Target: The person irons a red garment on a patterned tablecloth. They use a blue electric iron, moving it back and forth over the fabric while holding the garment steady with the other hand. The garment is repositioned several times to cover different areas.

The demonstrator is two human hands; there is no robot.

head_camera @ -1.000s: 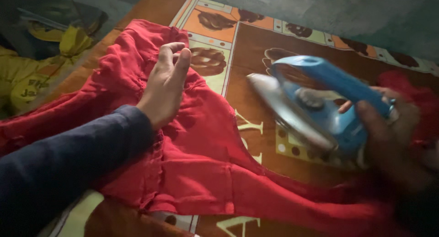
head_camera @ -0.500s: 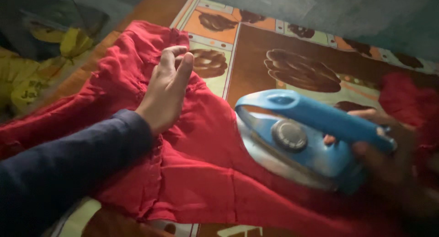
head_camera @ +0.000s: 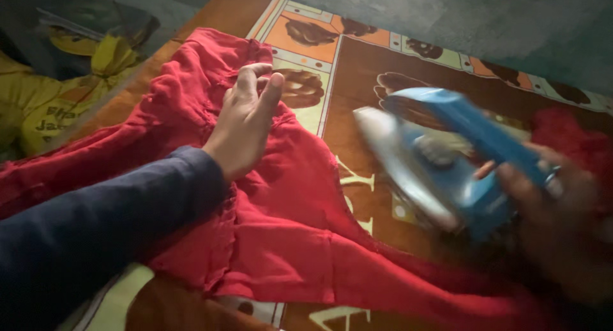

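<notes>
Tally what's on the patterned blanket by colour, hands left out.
Red: 1, the red garment
Blue: 1, the blue iron
Total: 2

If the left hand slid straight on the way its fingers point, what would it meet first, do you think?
The left hand rests on the red garment, fingers pointing up and away. Going on, it would probably leave the cloth's edge and reach the patterned mat, at its brown motif; depth is hard to judge.
</notes>
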